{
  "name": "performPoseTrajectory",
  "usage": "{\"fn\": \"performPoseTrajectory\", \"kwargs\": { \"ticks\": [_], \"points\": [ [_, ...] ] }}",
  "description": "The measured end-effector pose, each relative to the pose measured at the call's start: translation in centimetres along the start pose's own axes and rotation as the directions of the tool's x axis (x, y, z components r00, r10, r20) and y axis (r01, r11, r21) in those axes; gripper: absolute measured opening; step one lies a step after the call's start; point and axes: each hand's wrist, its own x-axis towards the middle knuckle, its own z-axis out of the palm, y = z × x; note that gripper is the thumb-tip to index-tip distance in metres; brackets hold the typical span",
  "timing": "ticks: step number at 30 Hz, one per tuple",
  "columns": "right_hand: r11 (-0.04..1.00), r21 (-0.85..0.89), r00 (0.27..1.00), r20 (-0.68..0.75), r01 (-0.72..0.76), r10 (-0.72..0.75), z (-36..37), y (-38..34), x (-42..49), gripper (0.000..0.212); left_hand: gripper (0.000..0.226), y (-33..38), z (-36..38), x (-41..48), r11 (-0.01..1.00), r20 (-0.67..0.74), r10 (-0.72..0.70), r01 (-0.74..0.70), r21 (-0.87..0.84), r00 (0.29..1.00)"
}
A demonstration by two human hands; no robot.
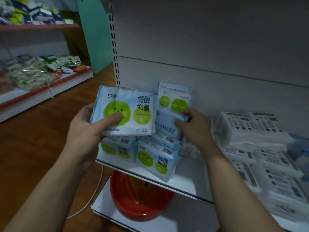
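Two packets are handled: the green-dot packet [123, 113] is gripped upright by the left hand [83, 129]; the blue packet [165, 121], stacked on the shelf [184, 180] just right of it, is pinched by the nearer right hand [194, 126].

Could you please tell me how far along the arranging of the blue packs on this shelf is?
Partway, it seems. Done: two front packs stand upright at the shelf edge. In hand: the left hand holds a green-dot pack above them, and the right hand grips the ZERO pack in the pile. Left: the packs behind look jumbled, some upside down.
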Motion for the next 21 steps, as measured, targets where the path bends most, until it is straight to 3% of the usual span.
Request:
{"fn": "performPoseTrajectory", "kwargs": {
  "ticks": [3,6,10,13,16,19,21],
  "points": [
    [0.953,0.303,0.987,-0.157,0.008,0.042,-1.5,-1.0,0.0,0.031,0.071,0.1,0.3,-0.2,1.0,-0.001,-0.011,0.011,-0.014,1.0],
    [0.854,0.52,0.977,-0.18,-0.005,0.115,-2.4,-1.4,-0.3,0.029,0.074,0.0,0.7,-0.4,1.0,0.007,-0.025,0.025,0.004,1.0],
    [0.607,0.79,0.979,-0.042,-0.09,0.199,-2.9,-1.2,-0.9,0.04,0.085,-0.7,1.6,-0.7,0.998,-0.013,-0.051,0.052,0.025,0.999],
    [0.48,0.862,0.987,0.132,-0.162,0.096,-2.7,-1.5,-2.1,0.038,0.082,-1.2,2.7,-1.0,0.997,-0.03,-0.069,0.07,0.042,0.997],
    [0.546,0.831,0.994,0.09,-0.106,0.057,-2.2,-1.8,-3.0,0.036,0.084,-1.4,3.6,-1.4,0.996,-0.09,-0.07,0.074,0.046,0.993],
    [0.756,0.63,0.958,-0.285,0.175,0.016,-2.3,-1.9,-3.4,0.053,0.076,-1.7,4.0,-1.8,0.993,-0.108,-0.08,0.088,0.073,0.991],
    [0.853,0.403,0.891,-0.43,0.332,-0.144,-2.1,-2.4,-3.9,0.063,0.072,-2.0,4.2,-1.9,0.992,-0.1,-0.099,0.106,0.073,0.99]
  ]
}}
